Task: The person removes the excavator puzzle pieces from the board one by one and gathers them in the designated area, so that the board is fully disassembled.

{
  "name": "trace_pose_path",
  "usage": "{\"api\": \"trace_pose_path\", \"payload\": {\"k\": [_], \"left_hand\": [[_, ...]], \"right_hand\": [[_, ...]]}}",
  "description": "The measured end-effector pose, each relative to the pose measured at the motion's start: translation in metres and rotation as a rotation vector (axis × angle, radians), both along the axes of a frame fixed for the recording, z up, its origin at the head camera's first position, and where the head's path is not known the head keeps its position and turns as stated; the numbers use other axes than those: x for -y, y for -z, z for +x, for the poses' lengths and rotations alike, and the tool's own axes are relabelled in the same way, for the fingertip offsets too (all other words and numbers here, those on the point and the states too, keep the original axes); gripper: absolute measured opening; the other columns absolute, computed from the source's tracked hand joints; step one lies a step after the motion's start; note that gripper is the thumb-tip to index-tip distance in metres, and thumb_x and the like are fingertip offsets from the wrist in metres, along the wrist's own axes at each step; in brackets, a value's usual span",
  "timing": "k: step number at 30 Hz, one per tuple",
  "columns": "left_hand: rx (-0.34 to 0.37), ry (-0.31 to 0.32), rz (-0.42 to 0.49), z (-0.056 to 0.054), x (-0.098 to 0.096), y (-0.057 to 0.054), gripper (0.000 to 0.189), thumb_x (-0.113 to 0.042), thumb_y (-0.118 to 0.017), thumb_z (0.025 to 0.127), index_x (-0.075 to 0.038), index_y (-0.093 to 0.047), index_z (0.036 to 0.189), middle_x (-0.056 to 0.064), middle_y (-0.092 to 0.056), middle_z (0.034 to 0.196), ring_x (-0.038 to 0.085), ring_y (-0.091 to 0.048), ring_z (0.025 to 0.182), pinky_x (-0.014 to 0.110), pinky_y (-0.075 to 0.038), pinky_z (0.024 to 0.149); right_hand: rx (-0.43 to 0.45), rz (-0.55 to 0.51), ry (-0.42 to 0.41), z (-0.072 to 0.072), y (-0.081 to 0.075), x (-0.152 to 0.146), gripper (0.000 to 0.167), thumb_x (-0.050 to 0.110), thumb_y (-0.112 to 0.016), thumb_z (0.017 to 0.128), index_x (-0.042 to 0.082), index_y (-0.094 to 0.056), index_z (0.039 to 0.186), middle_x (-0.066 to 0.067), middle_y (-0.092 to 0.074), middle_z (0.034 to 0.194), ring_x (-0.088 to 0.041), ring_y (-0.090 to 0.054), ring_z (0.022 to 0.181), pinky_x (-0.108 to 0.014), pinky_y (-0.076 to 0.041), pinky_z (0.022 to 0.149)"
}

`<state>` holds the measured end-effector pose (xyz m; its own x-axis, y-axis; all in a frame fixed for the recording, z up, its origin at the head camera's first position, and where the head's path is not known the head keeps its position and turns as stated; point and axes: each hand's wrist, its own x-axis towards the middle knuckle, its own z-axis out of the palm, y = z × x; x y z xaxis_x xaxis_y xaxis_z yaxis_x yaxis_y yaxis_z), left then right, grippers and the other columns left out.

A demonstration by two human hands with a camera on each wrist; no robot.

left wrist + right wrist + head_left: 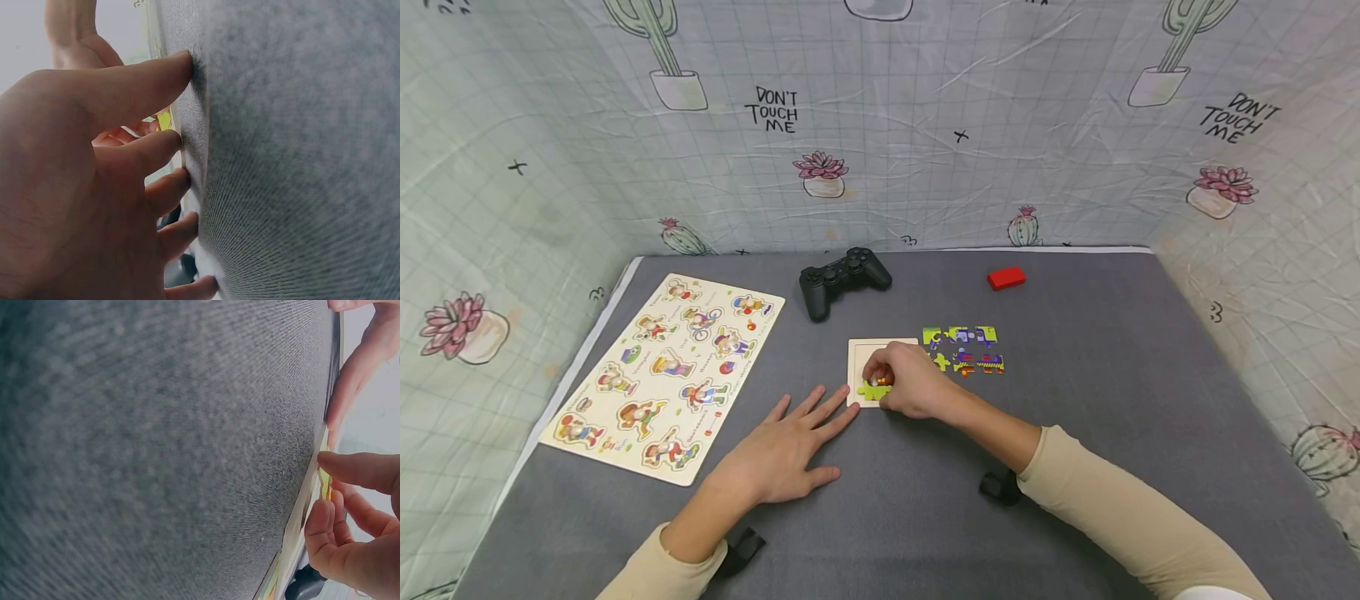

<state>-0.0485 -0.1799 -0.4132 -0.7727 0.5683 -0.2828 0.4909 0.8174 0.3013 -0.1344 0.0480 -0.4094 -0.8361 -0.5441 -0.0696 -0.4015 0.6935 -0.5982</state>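
A small square wooden puzzle tray (pixel 859 348) lies near the middle of the grey table, partly covered by my right hand (pixel 913 382). Thumb and fingers of that hand pinch a yellow-green jigsaw piece (pixel 324 480) low over the tray. Part of a green section (pixel 871 393) shows under the fingertips in the head view; the rest is hidden. My left hand (pixel 782 457) rests palm down on the table with fingers spread, its fingertips right at the tray's left edge. Several loose jigsaw pieces (pixel 984 335), green, purple and red, lie just right of the tray.
A large wooden picture board (pixel 651 400) with cartoon figures lies on the left. Behind the tray sits a black game controller (pixel 844 273), with a red block (pixel 1006 278) farther right. Printed cloth walls (pixel 895 125) close off the back and both sides.
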Motion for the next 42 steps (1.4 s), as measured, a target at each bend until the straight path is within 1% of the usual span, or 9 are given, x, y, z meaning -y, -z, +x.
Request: {"api": "trace_pose_path", "payload": {"k": [6,13,22,29,33,42], "left_hand": [[0.002,-0.002,-0.001,0.0,0.0,0.0,0.08,-0.046,-0.068,0.099,-0.026,-0.03,0.166,-0.002,-0.015,0.176,0.032,-0.016,0.162,0.069,-0.018,0.125],[0.005,-0.003,0.006,0.0,0.0,0.001,0.08,-0.046,-0.068,0.099,-0.026,-0.03,0.166,-0.002,-0.015,0.176,0.032,-0.015,0.162,0.069,-0.018,0.125],[0.007,-0.002,0.001,0.0,0.0,0.001,0.079,-0.046,-0.068,0.099,-0.027,-0.03,0.166,-0.003,-0.015,0.176,0.032,-0.016,0.162,0.069,-0.018,0.125],[0.005,-0.003,0.006,0.0,0.0,0.001,0.079,-0.046,-0.068,0.099,-0.026,-0.031,0.166,-0.002,-0.015,0.176,0.032,-0.016,0.162,0.068,-0.018,0.125],[0.004,-0.005,0.008,0.001,0.0,0.001,0.079,-0.046,-0.068,0.099,-0.026,-0.03,0.166,-0.002,-0.015,0.176,0.032,-0.016,0.162,0.068,-0.018,0.125],[0.004,-0.005,0.015,0.001,0.001,0.001,0.08,-0.046,-0.068,0.099,-0.026,-0.03,0.166,-0.002,-0.015,0.176,0.032,-0.016,0.162,0.069,-0.018,0.125]], "right_hand": [[0.006,0.02,-0.002,-0.001,-0.002,0.002,0.029,-0.001,-0.088,0.074,0.01,-0.077,0.099,-0.003,-0.068,0.087,-0.012,-0.054,0.076,-0.025,-0.046,0.068],[0.005,0.031,-0.009,-0.002,0.0,0.002,0.028,-0.001,-0.086,0.075,0.01,-0.079,0.099,-0.002,-0.068,0.088,-0.011,-0.054,0.077,-0.025,-0.047,0.069],[0.035,-0.003,-0.002,-0.002,0.002,-0.001,0.027,-0.001,-0.086,0.074,0.01,-0.079,0.098,-0.001,-0.068,0.085,-0.011,-0.055,0.075,-0.024,-0.048,0.068],[0.035,-0.037,-0.001,-0.003,0.002,-0.002,0.026,-0.002,-0.085,0.075,0.01,-0.079,0.097,-0.002,-0.069,0.083,-0.01,-0.055,0.073,-0.024,-0.047,0.068],[0.036,-0.043,0.0,-0.003,0.002,-0.004,0.027,-0.002,-0.084,0.074,0.01,-0.079,0.097,-0.002,-0.069,0.083,-0.01,-0.055,0.073,-0.024,-0.047,0.068],[0.074,-0.051,0.011,-0.005,0.001,-0.008,0.029,-0.005,-0.083,0.075,0.009,-0.079,0.1,-0.003,-0.069,0.086,-0.011,-0.056,0.076,-0.024,-0.048,0.069]]}}
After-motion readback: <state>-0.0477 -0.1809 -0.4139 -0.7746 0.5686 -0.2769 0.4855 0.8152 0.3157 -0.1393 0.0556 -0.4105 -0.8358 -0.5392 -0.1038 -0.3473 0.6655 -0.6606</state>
